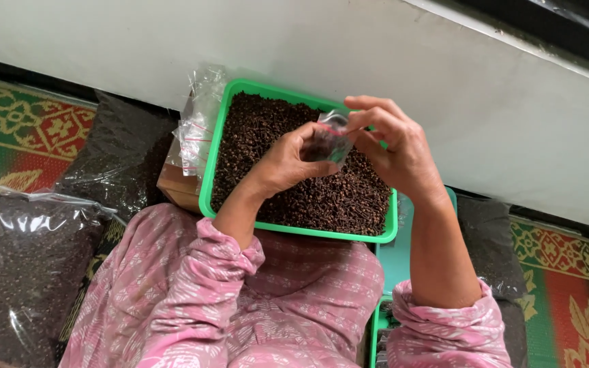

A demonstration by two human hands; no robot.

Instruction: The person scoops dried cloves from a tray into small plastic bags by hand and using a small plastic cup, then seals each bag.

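A green plastic tray (207,184) rests on my lap, full of small dark brown dried cloves (322,197). Above it, both hands hold a small clear plastic bag (328,141) partly filled with the dark spice. My left hand (288,163) grips the bag from the left side, thumb across its front. My right hand (393,146) pinches the bag's top edge with thumb and fingers. Both arms wear pink patterned sleeves.
A pile of empty small clear bags (195,133) lies on a cardboard box left of the tray. Large plastic sacks of dark spice (28,266) sit at left, another sack (489,245) at right. A white wall (376,61) runs behind. A patterned mat (567,279) covers the floor.
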